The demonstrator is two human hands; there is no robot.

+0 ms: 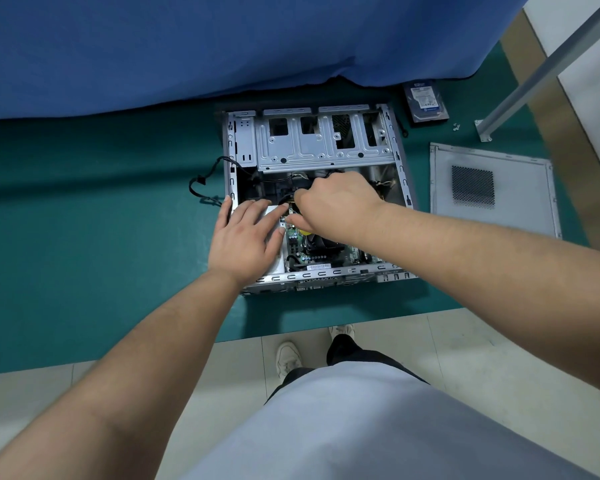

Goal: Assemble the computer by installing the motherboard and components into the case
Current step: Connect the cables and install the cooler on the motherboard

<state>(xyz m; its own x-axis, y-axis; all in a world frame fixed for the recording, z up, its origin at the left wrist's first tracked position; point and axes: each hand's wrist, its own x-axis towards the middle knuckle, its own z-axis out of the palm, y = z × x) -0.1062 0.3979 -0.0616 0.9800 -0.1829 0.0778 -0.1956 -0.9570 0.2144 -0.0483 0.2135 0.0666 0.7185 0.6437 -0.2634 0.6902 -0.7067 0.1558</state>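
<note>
I take the case (pixel 312 199) as my landmark. It lies open on the green mat (pixel 84 202), and everything else I place from it.

Left of the case, a black cable (pixel 201 188) loops out over the wall onto the mat. That side has lots of open mat.

Inside the case at its left part, my left hand (pixel 246 237) lies flat with fingers straight and spread. It presses on a grey box (pixel 274 216), which I think is the power supply.

In the middle of the case, my right hand (pixel 336 199) has its fingers curled down. They seem to pinch a plug or wires, but I cannot see what is under them. The motherboard (pixel 305 247) already sits in the near part of the case, with a dark fan on it.

So I judge the step is hooking up a power plug to the board. Next I need to line the plug up and push it straight down, gently. Room is tight there: the drive cage (pixel 326 140) fills the far part, and thin metal walls stand all round.

Right of the case, the side panel (pixel 492 188) lies flat. Beyond the far right corner sits the hard drive (pixel 426 102), not yet put in.
</note>
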